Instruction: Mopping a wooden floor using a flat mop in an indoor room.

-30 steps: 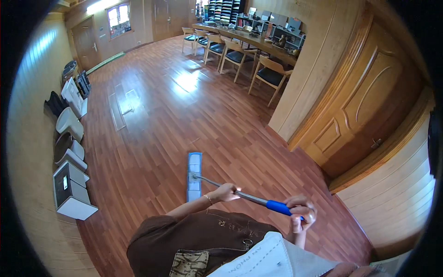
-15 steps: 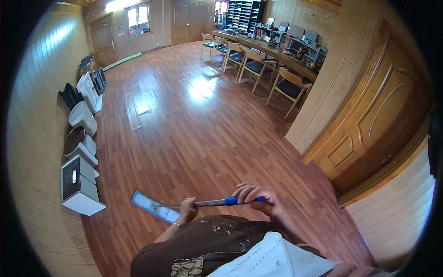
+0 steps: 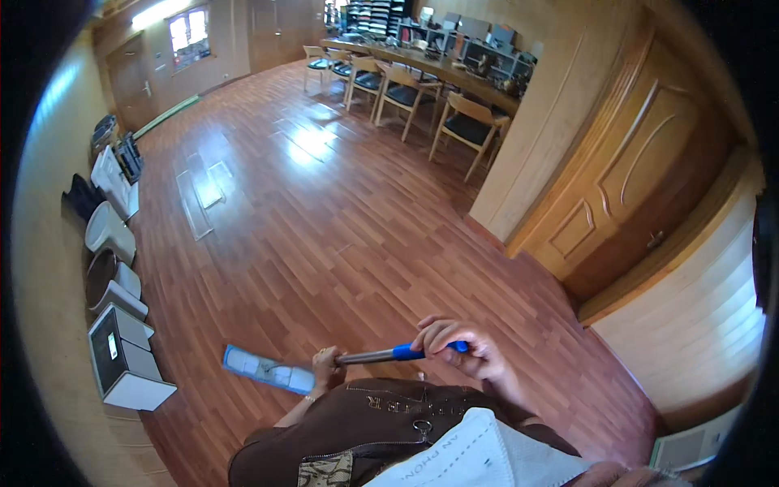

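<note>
A flat mop (image 3: pixel 268 369) with a pale blue rectangular head rests on the wood floor, left of my body. Its metal pole with a blue grip (image 3: pixel 406 351) runs up to the right across my front. Closed round the metal part, close to the mop head, is my left hand (image 3: pixel 328 369). My right hand (image 3: pixel 458 345) curls its fingers round the blue end of the handle. Part of the pole is hidden behind my left hand.
Along the left wall stand a white cabinet with a dark front (image 3: pixel 134 365), a toilet-like white fixture (image 3: pixel 109 231) and other white fixtures. Wooden chairs (image 3: pixel 468 130) line a long desk (image 3: pixel 454 73) at the far right. A wooden door (image 3: pixel 625 195) is to my right.
The view has turned right, so the room has shifted left in the picture. The mop head has swung slightly on the floor. Both hands keep their hold on the pole.
</note>
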A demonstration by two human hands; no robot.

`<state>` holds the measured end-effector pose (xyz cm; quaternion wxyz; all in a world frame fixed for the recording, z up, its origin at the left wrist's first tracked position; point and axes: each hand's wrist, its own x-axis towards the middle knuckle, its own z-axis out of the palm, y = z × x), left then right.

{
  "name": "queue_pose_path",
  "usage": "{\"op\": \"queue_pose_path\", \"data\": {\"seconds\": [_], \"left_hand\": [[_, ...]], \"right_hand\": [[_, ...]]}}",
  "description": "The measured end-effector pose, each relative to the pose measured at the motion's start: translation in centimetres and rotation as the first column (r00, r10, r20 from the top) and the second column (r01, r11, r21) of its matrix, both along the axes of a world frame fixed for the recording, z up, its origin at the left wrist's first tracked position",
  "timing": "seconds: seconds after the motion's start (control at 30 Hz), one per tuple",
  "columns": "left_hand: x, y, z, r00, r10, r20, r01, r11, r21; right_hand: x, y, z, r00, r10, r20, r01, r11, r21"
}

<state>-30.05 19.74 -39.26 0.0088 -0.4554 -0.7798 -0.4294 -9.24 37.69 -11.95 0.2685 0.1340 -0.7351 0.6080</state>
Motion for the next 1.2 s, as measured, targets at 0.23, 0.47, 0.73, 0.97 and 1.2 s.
{"op": "queue_pose_path", "data": {"seconds": [0.23,0.47,0.73,0.97,1.2], "left_hand": [[1.7,9.3,-1.4,0.722,-0.375,0.581,0.283,0.927,0.247],[6.8,21.1,4.1,0.578,-0.778,0.248,0.757,0.624,0.195],[15.2,28.1,6.2,0.041,-0.978,0.203,0.988,0.070,0.139],[22.6,29.2,8.0,-0.379,-0.898,0.224,0.919,-0.393,-0.018],[24.3,31.6,8.3,-0.380,-0.896,0.230,0.910,-0.407,-0.080]], "right_hand": [[4.0,0.5,5.7,0.969,-0.206,-0.135,0.231,0.949,0.216],[9.2,1.5,8.3,0.861,-0.474,-0.182,0.506,0.763,0.403],[13.0,1.3,10.0,0.885,-0.435,-0.166,0.421,0.595,0.685],[14.3,-0.9,12.1,0.844,-0.527,-0.101,0.414,0.519,0.748],[14.8,-0.5,12.0,0.715,-0.667,-0.212,0.545,0.341,0.766]]}}
